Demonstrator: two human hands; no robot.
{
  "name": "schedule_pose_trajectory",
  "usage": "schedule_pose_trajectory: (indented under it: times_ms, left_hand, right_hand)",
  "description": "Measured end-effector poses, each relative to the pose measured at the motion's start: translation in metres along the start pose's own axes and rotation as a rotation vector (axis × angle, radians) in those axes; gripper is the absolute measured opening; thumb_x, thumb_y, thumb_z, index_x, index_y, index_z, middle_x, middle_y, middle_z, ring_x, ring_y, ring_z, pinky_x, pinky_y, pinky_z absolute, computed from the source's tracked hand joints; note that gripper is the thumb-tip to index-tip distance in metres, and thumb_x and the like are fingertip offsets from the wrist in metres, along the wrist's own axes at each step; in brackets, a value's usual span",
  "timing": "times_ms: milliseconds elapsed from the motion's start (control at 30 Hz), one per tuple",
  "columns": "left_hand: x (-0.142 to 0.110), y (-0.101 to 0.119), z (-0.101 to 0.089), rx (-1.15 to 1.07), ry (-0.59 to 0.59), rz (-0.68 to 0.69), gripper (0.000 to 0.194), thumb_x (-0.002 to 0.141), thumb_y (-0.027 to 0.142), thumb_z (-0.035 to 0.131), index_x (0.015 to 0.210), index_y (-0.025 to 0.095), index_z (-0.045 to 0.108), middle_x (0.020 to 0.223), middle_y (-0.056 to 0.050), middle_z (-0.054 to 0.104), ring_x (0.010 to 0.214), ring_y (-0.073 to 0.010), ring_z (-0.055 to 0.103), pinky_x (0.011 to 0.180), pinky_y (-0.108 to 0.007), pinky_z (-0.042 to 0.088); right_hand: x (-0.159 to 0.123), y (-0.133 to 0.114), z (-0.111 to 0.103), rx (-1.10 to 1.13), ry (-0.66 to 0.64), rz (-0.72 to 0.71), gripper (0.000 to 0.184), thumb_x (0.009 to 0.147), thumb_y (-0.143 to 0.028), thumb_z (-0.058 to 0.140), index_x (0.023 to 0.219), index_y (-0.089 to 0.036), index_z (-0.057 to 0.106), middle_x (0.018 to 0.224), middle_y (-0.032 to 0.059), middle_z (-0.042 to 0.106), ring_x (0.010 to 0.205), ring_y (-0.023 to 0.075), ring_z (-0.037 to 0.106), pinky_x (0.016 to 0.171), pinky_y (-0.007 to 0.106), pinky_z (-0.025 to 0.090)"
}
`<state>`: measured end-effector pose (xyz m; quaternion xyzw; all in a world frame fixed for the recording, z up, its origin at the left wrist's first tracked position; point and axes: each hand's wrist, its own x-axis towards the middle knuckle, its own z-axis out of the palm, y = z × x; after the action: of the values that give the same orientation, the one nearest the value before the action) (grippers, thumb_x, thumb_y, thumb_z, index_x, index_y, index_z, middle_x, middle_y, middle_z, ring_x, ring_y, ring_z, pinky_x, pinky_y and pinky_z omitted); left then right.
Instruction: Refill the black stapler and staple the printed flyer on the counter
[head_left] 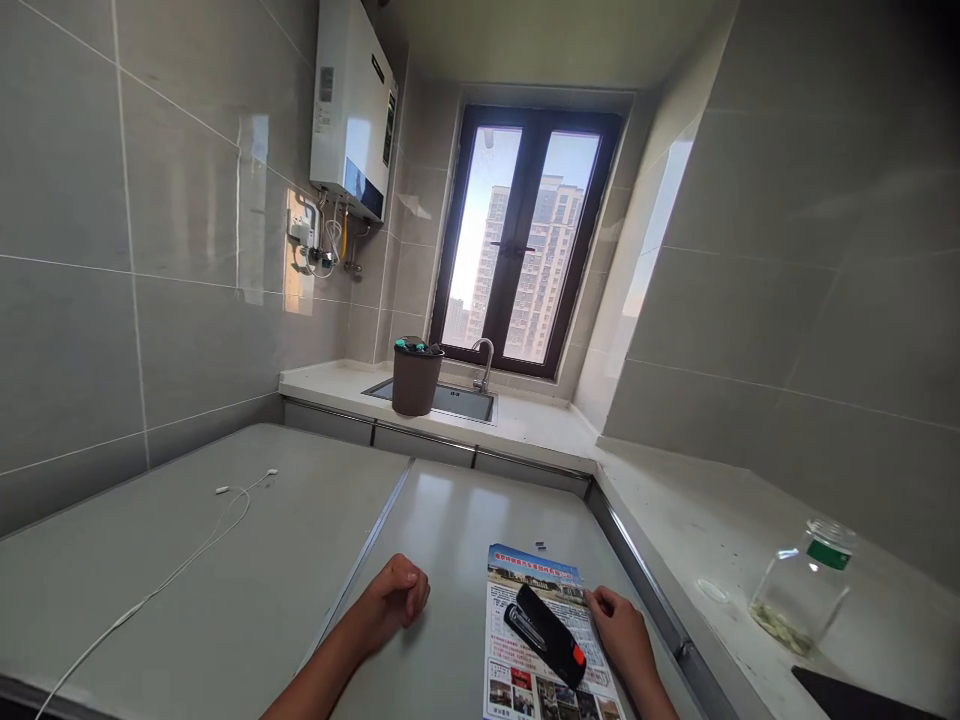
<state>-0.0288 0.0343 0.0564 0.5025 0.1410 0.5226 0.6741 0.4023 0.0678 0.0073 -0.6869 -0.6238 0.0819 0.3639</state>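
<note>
My left hand (401, 600) rests on the grey table, its fingers curled into a loose fist with nothing visible in them. A printed flyer (504, 655) with a blue top and small photos lies to its right. On the flyer sits a black stapler (551, 640) with an orange-red piece at its near end, slanting down to the right; neither hand touches it. My right hand (622, 635) is closed at the flyer's right edge, fingertips against the paper. Small staple strips (541, 546) lie just beyond the flyer's top edge.
A white cable (180, 568) crosses the left table panel. On the right counter stand a glass jar (799, 590) with pale contents and a clear lid (712, 591). A brown bin (417, 380) stands at the sink (465, 402) under the window. A dark flat object (862, 697) lies lower right.
</note>
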Motion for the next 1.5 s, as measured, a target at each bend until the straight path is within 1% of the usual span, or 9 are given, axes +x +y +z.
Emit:
schedule_pose_trajectory:
  times_ms: [167,267,500,667,900,1000,1200,1300,1500]
  left_hand:
    - [0.002,0.0,-0.003,-0.064,-0.042,-0.023,0.043,0.075,0.028,0.067,0.046,0.021,0.035,0.044,0.007,0.025,0.045,-0.0081,0.02,0.05,-0.028,0.015]
    - [0.005,-0.001,-0.005,-0.076,-0.037,-0.026,0.047,0.07,0.026,0.068,0.048,0.022,0.027,0.045,0.008,0.023,0.046,-0.0071,0.015,0.05,-0.027,0.012]
    - [0.005,-0.004,-0.008,-0.11,-0.034,-0.046,0.046,0.062,0.022,0.069,0.051,0.021,0.024,0.049,0.008,0.023,0.05,-0.0076,0.017,0.05,-0.025,0.013]
    - [0.005,-0.003,-0.007,-0.115,0.007,-0.047,0.049,0.06,0.019,0.072,0.054,0.021,0.023,0.05,0.008,0.024,0.051,-0.0079,0.018,0.05,-0.025,0.014]
    - [0.004,-0.003,-0.008,-0.123,-0.015,-0.057,0.045,0.062,0.019,0.067,0.054,0.022,0.022,0.05,0.009,0.022,0.051,-0.008,0.014,0.051,-0.026,0.013]
    - [0.004,-0.002,-0.008,-0.106,-0.031,-0.059,0.045,0.065,0.022,0.065,0.054,0.023,0.022,0.048,0.009,0.021,0.05,-0.0081,0.015,0.051,-0.027,0.013]
    - [0.004,-0.002,-0.006,-0.002,-0.022,-0.041,0.049,0.072,0.03,0.067,0.05,0.022,0.024,0.047,0.009,0.02,0.049,-0.0073,0.016,0.052,-0.027,0.013]
    - [0.004,-0.002,-0.006,-0.025,-0.019,-0.049,0.048,0.069,0.029,0.067,0.05,0.022,0.023,0.046,0.008,0.021,0.048,-0.0072,0.017,0.051,-0.027,0.014]
    - [0.004,0.0,-0.003,-0.093,0.01,-0.074,0.046,0.057,0.02,0.068,0.049,0.021,0.023,0.047,0.007,0.023,0.049,-0.0069,0.018,0.05,-0.024,0.015]
  right_hand:
    - [-0.001,-0.002,-0.001,-0.03,-0.009,0.02,0.05,0.08,-0.066,0.041,0.059,-0.023,0.056,0.059,0.0039,0.064,0.062,0.0213,0.06,0.06,0.028,0.037]
    - [-0.002,-0.005,-0.003,-0.032,-0.007,0.018,0.05,0.079,-0.065,0.042,0.059,-0.023,0.057,0.059,0.0043,0.065,0.062,0.0215,0.06,0.06,0.028,0.037]
    - [-0.003,-0.008,-0.005,-0.015,-0.01,0.008,0.051,0.079,-0.066,0.043,0.059,-0.022,0.058,0.058,0.0042,0.064,0.061,0.021,0.059,0.06,0.028,0.037]
    - [-0.003,-0.007,-0.005,-0.014,0.002,0.0,0.051,0.079,-0.067,0.044,0.058,-0.022,0.057,0.057,0.0036,0.063,0.061,0.0212,0.06,0.06,0.028,0.037]
    - [-0.003,-0.007,-0.005,-0.014,0.005,0.001,0.048,0.079,-0.065,0.045,0.057,-0.023,0.051,0.054,0.0012,0.058,0.057,0.0192,0.057,0.057,0.027,0.035]
    - [-0.004,-0.01,-0.006,-0.006,0.004,0.015,0.046,0.078,-0.064,0.047,0.058,-0.023,0.052,0.055,0.0016,0.06,0.058,0.0195,0.058,0.057,0.026,0.035]
    - [-0.004,-0.01,-0.006,-0.008,-0.004,0.003,0.049,0.079,-0.066,0.044,0.058,-0.022,0.052,0.056,0.002,0.06,0.059,0.0196,0.058,0.058,0.027,0.036]
    - [-0.004,-0.008,-0.005,-0.017,-0.007,-0.008,0.05,0.081,-0.066,0.044,0.058,-0.022,0.052,0.056,0.0019,0.059,0.059,0.0198,0.057,0.058,0.027,0.035]
    - [-0.004,-0.009,-0.006,-0.023,-0.025,-0.002,0.048,0.081,-0.064,0.044,0.059,-0.022,0.054,0.057,0.0025,0.062,0.061,0.0206,0.059,0.058,0.027,0.035]
